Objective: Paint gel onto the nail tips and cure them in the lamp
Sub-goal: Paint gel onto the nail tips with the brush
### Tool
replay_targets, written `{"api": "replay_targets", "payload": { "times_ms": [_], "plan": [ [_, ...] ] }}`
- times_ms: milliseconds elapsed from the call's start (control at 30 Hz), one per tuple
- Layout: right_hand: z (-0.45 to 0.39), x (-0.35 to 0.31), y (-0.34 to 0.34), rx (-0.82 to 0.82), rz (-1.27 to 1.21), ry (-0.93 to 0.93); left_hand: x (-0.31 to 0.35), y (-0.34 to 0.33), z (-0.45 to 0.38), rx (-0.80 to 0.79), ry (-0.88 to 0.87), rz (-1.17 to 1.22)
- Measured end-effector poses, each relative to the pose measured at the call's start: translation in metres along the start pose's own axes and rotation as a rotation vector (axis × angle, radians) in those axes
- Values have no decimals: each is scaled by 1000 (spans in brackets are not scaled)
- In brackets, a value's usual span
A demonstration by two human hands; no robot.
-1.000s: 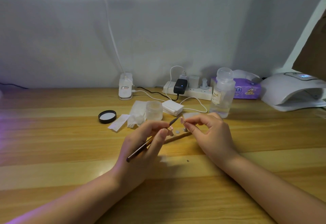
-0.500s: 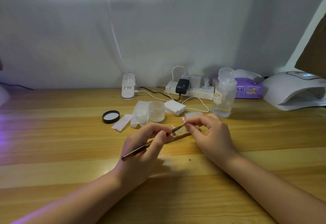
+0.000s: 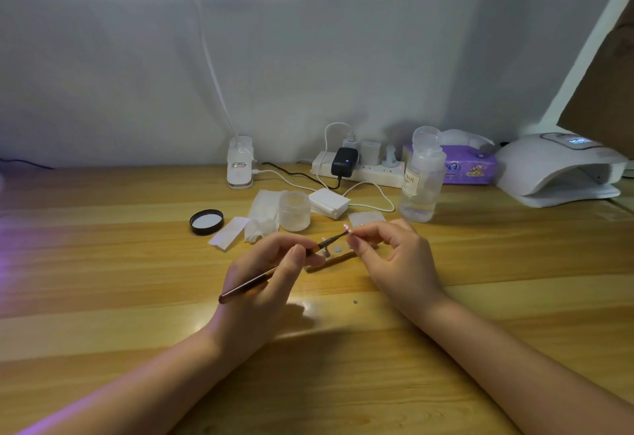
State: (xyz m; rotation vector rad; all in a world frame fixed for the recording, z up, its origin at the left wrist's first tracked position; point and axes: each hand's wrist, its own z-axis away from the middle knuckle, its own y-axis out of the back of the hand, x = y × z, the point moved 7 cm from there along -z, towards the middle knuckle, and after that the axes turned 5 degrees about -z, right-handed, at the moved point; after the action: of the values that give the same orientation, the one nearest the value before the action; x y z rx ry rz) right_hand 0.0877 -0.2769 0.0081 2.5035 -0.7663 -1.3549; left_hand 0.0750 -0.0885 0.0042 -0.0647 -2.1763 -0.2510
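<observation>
Head view:
Left hand (image 3: 264, 283): gripped brush (image 3: 274, 271), bristles against nail tip (image 3: 346, 227).
Right hand (image 3: 398, 256): pinched nail tip above wooden holder (image 3: 329, 260).
Lamp (image 3: 555, 169): stood far right on table (image 3: 103, 263), well apart.

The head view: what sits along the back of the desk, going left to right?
Black lid → lamp base → frosted jar → black charger → clear bottle → purple tissue pack → white curing lamp.
</observation>
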Motion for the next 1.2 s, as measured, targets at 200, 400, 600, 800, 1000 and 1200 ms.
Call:
{"api": "replay_targets", "payload": {
  "times_ms": [200,400,600,800,1000,1200],
  "plan": [
    [0,2,1,-8,-18,-36,-5,4,-1,47,45,-54],
    [-1,2,0,-8,-15,-27,-3,1,0,41,36,-3],
    [-1,4,-3,-34,-2,-31,-3,-3,0,-3,2,-56],
    [-1,4,-3,-18,2,-11,0,-6,0,-34,-8,-5],
    [-1,3,-3,-24,8,-3,3,-7,1,-31,-50,-29],
    [-2,1,-4,-56,10,-12,-4,0,-1,28,-4,-90]
  ]
}}
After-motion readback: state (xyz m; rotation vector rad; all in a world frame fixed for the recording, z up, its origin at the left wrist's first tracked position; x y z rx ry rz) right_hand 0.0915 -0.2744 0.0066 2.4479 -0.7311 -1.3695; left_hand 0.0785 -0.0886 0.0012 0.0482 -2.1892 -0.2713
